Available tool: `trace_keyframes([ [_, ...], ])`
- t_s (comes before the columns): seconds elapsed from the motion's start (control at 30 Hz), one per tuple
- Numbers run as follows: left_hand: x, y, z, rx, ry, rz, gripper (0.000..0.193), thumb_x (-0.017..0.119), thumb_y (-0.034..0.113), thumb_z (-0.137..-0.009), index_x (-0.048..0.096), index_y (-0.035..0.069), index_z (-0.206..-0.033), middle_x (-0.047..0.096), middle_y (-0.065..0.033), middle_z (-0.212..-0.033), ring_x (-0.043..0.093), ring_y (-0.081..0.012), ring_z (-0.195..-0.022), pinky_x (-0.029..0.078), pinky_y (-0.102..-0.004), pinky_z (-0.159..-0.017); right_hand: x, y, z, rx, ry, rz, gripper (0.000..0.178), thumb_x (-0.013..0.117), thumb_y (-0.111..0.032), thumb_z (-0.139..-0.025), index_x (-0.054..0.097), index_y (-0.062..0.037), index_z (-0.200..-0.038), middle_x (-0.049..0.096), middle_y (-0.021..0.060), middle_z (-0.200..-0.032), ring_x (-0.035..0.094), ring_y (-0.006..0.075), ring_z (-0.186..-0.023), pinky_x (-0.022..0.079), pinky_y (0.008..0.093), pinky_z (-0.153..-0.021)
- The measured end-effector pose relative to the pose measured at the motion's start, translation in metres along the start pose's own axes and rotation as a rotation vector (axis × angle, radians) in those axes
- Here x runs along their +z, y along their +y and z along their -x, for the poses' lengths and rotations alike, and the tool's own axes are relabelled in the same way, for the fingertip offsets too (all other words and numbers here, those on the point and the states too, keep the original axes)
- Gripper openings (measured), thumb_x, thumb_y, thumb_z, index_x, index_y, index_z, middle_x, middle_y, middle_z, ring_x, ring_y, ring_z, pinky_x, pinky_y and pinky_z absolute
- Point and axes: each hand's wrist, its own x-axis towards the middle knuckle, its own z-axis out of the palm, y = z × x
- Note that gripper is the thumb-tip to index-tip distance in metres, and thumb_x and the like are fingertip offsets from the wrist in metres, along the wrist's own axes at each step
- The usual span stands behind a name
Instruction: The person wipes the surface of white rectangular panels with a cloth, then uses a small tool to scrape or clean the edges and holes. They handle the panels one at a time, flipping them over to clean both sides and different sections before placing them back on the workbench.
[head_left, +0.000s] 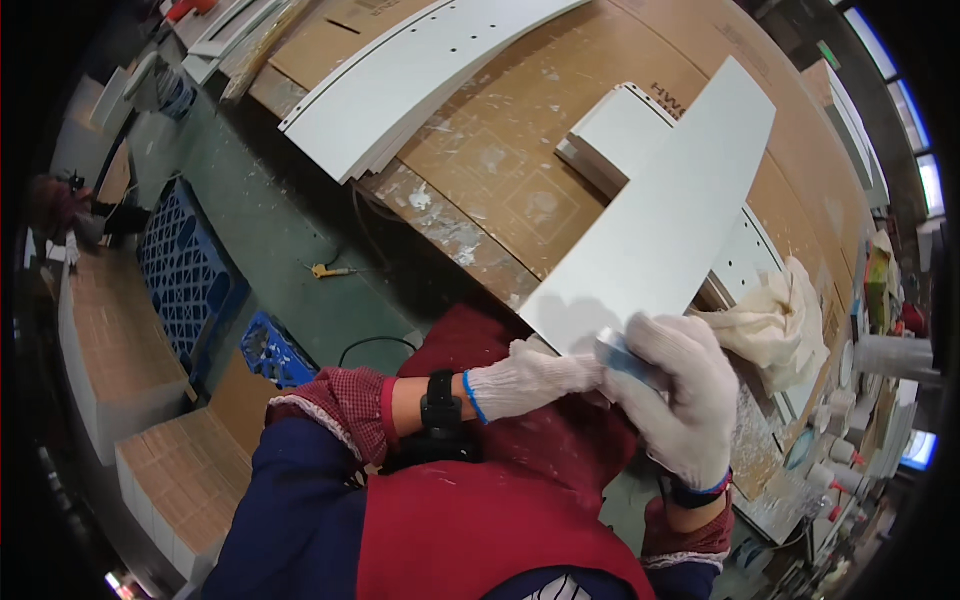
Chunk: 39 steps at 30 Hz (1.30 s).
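Note:
A long white board (pixel 665 215) lies slanted across the table, its near end reaching toward me. My left hand (pixel 535 382), in a white knit glove with a blue cuff edge, is closed at that near end; its fingertips are partly hidden by the right hand. My right hand (pixel 685 400), gloved alike, curls around a small flat piece, pale blue and shiny (pixel 628 358), beside the board's near edge. Its exact kind cannot be made out. Beneath the board sits a stack of shorter white boards (pixel 622 135). A crumpled cream cloth (pixel 775 325) lies right of my right hand.
Curved white boards with dark holes (pixel 420 75) are stacked at the far left of the cardboard-covered table (pixel 490 170). Blue plastic pallets (pixel 190 270) and stacked panels (pixel 120 340) stand on the floor to the left. Bottles and containers (pixel 840 465) crowd the right side.

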Motion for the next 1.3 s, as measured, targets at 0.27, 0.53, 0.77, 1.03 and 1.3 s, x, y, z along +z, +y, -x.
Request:
trace_keyframes([
  [0.27,-0.007,-0.048,-0.014,0.383,0.016,-0.314,0.032,0.056,0.017,-0.093,0.051,0.007,-0.123,0.056,-0.0099,-0.121,0.057,-0.0208,-0.110,0.049,-0.0318,-0.092,0.034,-0.028,-0.050,-0.034,-0.340,0.280,0.035,0.074,-0.010,-0.071,0.063,-0.0049,-0.105,0.062,0.0128,-0.083,0.062,0.0300,-0.073,0.048,0.0353,-0.064],
  [0.53,-0.009,-0.057,-0.013,0.523,0.029,-0.440,0.033,0.054,0.024,-0.092,0.050,0.013,-0.123,0.054,-0.0085,-0.120,0.055,-0.0203,-0.112,0.049,-0.0326,-0.088,0.054,-0.033,-0.055,0.108,-0.442,0.213,0.031,0.073,-0.009,-0.071,0.064,-0.0030,-0.100,0.065,0.0142,-0.088,0.064,0.0306,-0.078,0.051,0.0342,-0.070],
  [0.77,0.001,-0.054,-0.026,0.631,0.116,-0.648,0.034,0.055,0.025,-0.090,0.051,0.015,-0.122,0.055,-0.0059,-0.115,0.054,-0.0216,-0.112,0.050,-0.0345,-0.084,0.058,-0.027,-0.043,0.114,-0.307,0.291,0.031,0.074,-0.011,-0.072,0.064,-0.0019,-0.100,0.066,0.0153,-0.090,0.066,0.0290,-0.083,0.051,0.0332,-0.074],
  [1.03,0.013,0.008,-0.007,-0.083,0.051,0.206,0.044,0.076,0.023,-0.082,0.056,0.003,-0.117,0.066,-0.0097,-0.105,0.066,-0.0189,-0.089,0.056,-0.0335,-0.076,0.018,-0.011,-0.020,0.498,0.121,-0.217,0.040,0.073,0.004,-0.069,0.061,0.0045,-0.107,0.065,0.0052,-0.097,0.060,0.0116,-0.083,0.049,0.0257,-0.076],
  [1.3,0.012,0.008,-0.008,-0.077,0.083,0.094,0.035,0.070,0.009,-0.086,0.059,-0.003,-0.117,0.066,-0.0047,-0.107,0.062,-0.0090,-0.095,0.055,-0.0229,-0.080,-0.025,0.014,0.056,0.577,0.354,-0.266,0.039,0.071,0.005,-0.068,0.061,0.0036,-0.106,0.061,0.0081,-0.105,0.057,0.0143,-0.093,0.045,0.0271,-0.085],
])
